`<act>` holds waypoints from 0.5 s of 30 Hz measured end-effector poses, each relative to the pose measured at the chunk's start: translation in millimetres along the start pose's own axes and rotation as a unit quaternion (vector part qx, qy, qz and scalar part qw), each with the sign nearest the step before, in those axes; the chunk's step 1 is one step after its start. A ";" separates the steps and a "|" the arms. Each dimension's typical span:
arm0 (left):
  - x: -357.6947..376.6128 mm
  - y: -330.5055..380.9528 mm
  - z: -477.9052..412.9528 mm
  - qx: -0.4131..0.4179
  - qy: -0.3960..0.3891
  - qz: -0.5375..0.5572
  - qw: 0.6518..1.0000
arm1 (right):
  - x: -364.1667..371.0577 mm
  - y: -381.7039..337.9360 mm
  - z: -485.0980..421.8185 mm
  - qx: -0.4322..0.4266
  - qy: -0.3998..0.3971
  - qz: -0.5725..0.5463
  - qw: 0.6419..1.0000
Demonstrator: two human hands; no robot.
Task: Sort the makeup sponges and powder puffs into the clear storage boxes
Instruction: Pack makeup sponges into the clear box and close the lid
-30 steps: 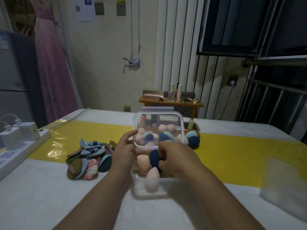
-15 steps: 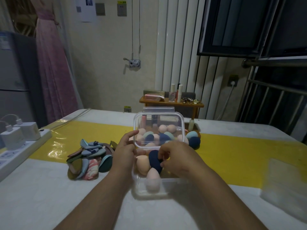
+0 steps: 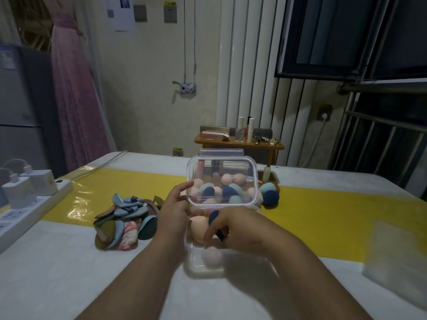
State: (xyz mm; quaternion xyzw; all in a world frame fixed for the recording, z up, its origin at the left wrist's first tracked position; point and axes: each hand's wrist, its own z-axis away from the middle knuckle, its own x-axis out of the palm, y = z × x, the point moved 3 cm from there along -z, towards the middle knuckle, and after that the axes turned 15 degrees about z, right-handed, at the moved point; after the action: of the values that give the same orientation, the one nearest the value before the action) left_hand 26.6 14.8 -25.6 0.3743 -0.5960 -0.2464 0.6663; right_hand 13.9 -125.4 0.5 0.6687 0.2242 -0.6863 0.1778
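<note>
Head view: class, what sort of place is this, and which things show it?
Most likely a room in a home: a pink dress hangs by the wall, a small wooden shelf holds cosmetics, and a fridge stands at the left.

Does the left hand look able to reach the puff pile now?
Likely yes: the puff pile lies uncovered just beside the left hand, nothing between. But that hand holds the lid up.

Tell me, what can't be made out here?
All head view.
- Navy sponge: mostly covered by the right hand gripping it.
- Box front and nearest sponge: motion-blurred.
- Sponge pile behind the lid, held by the left hand: overlapping, uncountable.
- Shelf trinkets: too small.
- Power strip: cut by left edge.
</note>
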 end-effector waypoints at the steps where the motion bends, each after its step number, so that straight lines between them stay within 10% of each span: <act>1: 0.0 0.1 -0.2 0.001 0.000 -0.003 1.000 | 0.1 -0.4 -0.5 -0.005 -0.006 -0.011 1.000; 15: -1.1 -2.2 -1.5 -0.001 0.007 0.003 1.000 | 7.9 4.8 -9.6 -0.025 -0.013 0.004 1.000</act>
State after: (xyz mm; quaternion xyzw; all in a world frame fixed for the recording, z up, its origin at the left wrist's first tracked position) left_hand 28.1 14.6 -28.0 0.3736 -0.5920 -0.2427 0.6716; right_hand 24.2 -123.7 -7.7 0.6557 0.2367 -0.6885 0.1999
